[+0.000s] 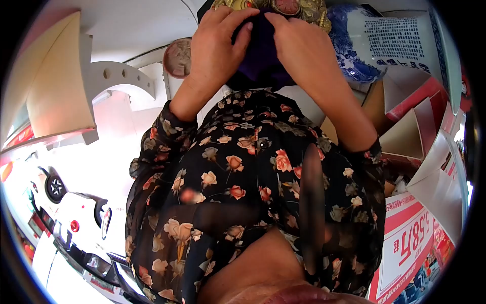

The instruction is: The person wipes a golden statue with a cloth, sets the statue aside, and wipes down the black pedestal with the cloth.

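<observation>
At the top of the head view, my left hand [217, 45] and my right hand [306, 55] are on either side of a dark purple cloth [260, 55]. My left fingers are bent round the cloth's upper edge, with the thumb close below the index finger. My right index fingertip presses at that edge, and the other right fingers are curled and partly hidden. Just beyond the hands lies an ornate gold-coloured object [321, 15] with a reddish oval piece [286, 6]; the frame's top edge cuts it off.
A round pinkish-brown disc [177, 58] is beside my left wrist. To the right are a blue-and-white printed package [390, 43], open cardboard boxes [405, 134] and a red-and-white sign [405, 243]. A white arched piece with holes [121, 76] stands at the left.
</observation>
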{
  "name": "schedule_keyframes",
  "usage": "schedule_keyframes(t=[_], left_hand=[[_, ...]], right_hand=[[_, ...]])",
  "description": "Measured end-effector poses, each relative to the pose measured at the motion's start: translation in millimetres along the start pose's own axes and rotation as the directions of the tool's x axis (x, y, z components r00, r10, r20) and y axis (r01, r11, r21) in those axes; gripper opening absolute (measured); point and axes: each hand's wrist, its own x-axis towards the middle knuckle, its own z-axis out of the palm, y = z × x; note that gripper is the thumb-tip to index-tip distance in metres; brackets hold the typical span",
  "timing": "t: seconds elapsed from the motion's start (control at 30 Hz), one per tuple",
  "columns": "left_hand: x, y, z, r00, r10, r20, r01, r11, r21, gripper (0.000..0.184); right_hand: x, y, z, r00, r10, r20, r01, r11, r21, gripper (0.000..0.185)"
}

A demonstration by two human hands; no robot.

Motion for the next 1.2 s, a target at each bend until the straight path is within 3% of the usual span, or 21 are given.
schedule_keyframes(t=[0.07, 0.17, 0.4, 0.47, 0.6, 0.8, 0.9, 0.93, 1.2], left_hand=[[-0.9, -1.2, 0.2, 0.999, 0.012, 0.037, -0.011, 0.999, -0.031, 0.028], [-5.4, 5.6, 4.8, 0.998, 0.06, 0.011, -0.059, 0.996, -0.072, 0.031], [-8.6, -0.2, -4.9, 1.0, -0.002, 0.015, 0.003, 0.996, -0.09, 0.034], [-7.2, 1.9, -6.2, 0.999, -0.021, 0.047, 0.025, 0.996, -0.088, 0.034], [-11.7, 2.7, 1.9, 0.99, 0.132, 0.053, -0.121, 0.977, -0.177, 0.034], [-19.4, 9.4, 0.3, 0.997, 0.052, 0.062, -0.041, 0.984, -0.174, 0.038], [-12.0, 3.8, -4.8, 0.999, 0.048, 0.019, -0.045, 0.988, -0.149, 0.034], [-8.0, 3.7, -7.2, 0.999, 0.045, 0.026, -0.041, 0.989, -0.142, 0.033], [-5.5, 7.6, -0.4, 0.991, 0.114, 0.071, -0.099, 0.976, -0.196, 0.034]], right_hand=[[-9.6, 2.7, -7.4, 0.997, 0.057, 0.046, -0.058, 0.998, 0.002, 0.016], [-15.6, 8.8, -8.4, 1.0, 0.024, -0.005, -0.023, 0.999, 0.039, 0.015], [10.2, -7.5, 10.6, 0.998, 0.011, -0.058, -0.007, 0.998, 0.064, 0.022], [1.7, -6.3, 9.0, 0.997, 0.055, -0.053, -0.052, 0.998, 0.047, 0.024], [-20.9, 2.5, -9.5, 0.977, 0.205, 0.051, -0.207, 0.977, 0.043, 0.032], [-17.9, 9.2, 1.1, 0.992, 0.121, -0.031, -0.112, 0.973, 0.203, 0.031], [-2.0, 1.8, 8.2, 0.997, 0.077, -0.028, -0.076, 0.995, 0.061, 0.028], [1.5, 0.6, 10.0, 0.994, 0.079, -0.073, -0.074, 0.995, 0.069, 0.026], [-25.4, 9.2, -2.4, 0.985, 0.173, 0.018, -0.172, 0.985, -0.028, 0.036]])
